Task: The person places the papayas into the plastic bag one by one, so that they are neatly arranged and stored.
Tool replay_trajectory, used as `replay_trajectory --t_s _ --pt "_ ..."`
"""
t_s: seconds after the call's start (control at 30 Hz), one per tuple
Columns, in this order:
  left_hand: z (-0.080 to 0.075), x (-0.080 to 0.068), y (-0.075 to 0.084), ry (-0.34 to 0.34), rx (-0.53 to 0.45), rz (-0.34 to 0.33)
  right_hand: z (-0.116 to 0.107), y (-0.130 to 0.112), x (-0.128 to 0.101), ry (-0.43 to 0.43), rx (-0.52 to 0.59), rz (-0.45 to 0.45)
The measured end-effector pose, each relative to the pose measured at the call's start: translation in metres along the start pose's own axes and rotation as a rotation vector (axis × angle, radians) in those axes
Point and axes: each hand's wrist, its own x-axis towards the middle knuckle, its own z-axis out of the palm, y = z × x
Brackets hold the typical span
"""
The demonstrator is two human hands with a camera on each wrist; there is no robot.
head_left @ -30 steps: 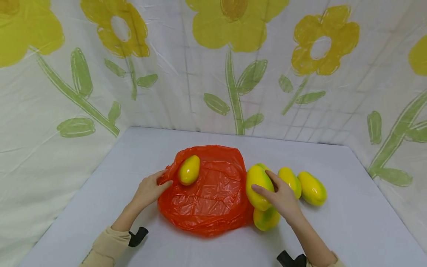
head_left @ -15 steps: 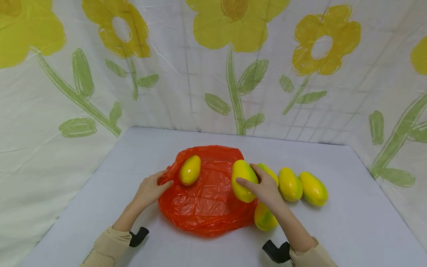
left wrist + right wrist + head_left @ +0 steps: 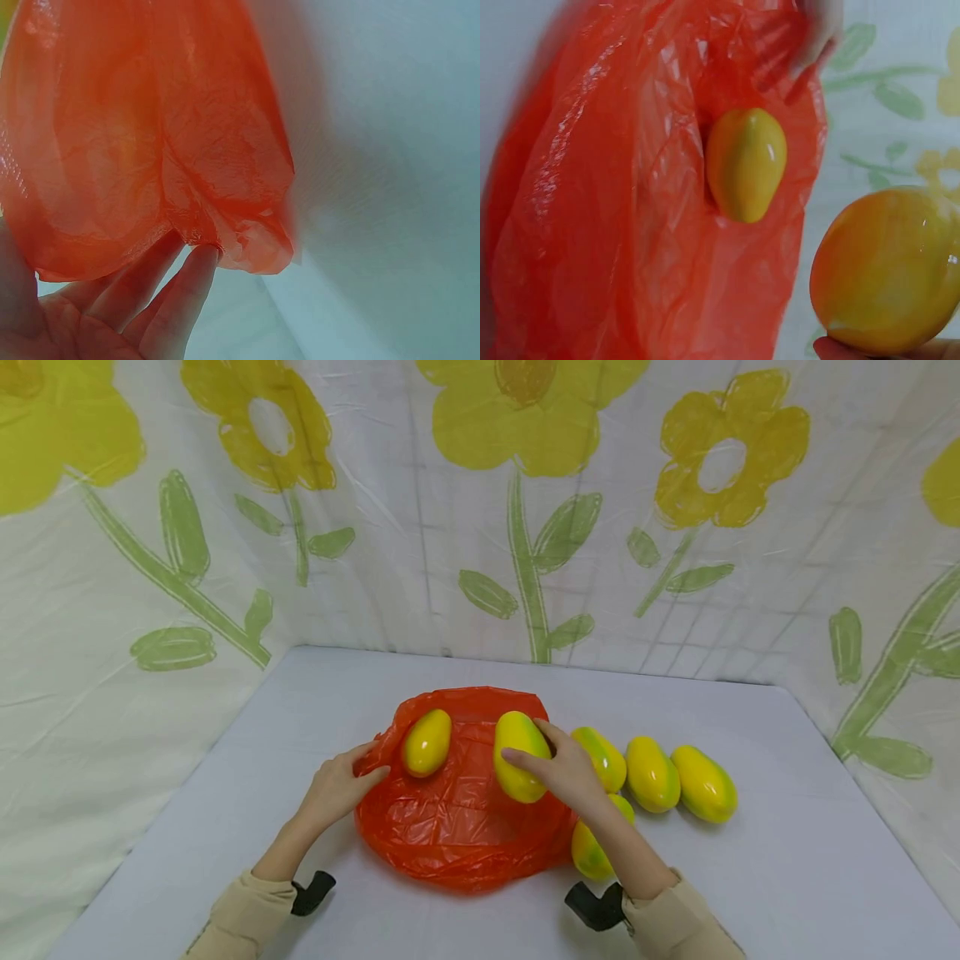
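A red plastic bag (image 3: pixel 442 827) lies spread with its mouth open on the table, a glossy yellow mango (image 3: pixel 427 742) inside at its left. My left hand (image 3: pixel 335 789) holds the bag's left rim; the left wrist view shows its fingers (image 3: pixel 176 300) against the outside of the film. My right hand (image 3: pixel 566 768) grips another yellow mango (image 3: pixel 517 758), streaked green, above the right part of the bag. In the right wrist view this held mango (image 3: pixel 889 270) is close to the camera, with only fingertips visible under it.
Right of the bag are several more yellow-green mangoes: one (image 3: pixel 600 758) by my right wrist, one (image 3: pixel 590 852) partly behind the forearm, then two more (image 3: pixel 652 774) farther right. A flower-printed curtain (image 3: pixel 405 568) hangs behind the white table (image 3: pixel 750 877).
My right hand has carried its mango leftward, from beside the other mangoes to over the bag. The left hand and the mango inside the bag look the same.
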Motion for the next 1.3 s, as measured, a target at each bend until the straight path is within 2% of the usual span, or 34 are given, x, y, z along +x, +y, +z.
replay_trajectory --t_s 0.33,0.5,0.7,0.83,1.03,1.3 --pt "-0.001 -0.001 0.002 -0.003 0.005 0.003 0.018 -0.016 0.015 0.005 0.038 0.026" --pt "-0.001 -0.002 0.002 0.002 0.002 0.003 0.027 -0.019 0.025 -0.006 0.085 0.017" --pt "-0.001 -0.003 0.002 -0.001 0.003 -0.001 0.038 -0.021 0.036 -0.018 0.094 0.047" --pt "-0.001 -0.003 0.001 0.0 -0.001 -0.009 0.046 -0.02 0.045 -0.013 0.099 0.074" --pt "-0.002 -0.002 0.002 0.003 0.008 -0.006 0.057 -0.014 0.059 -0.009 0.196 0.095" --pt "-0.001 -0.002 0.001 0.009 0.008 -0.004 0.071 0.0 0.073 0.069 0.296 0.081"
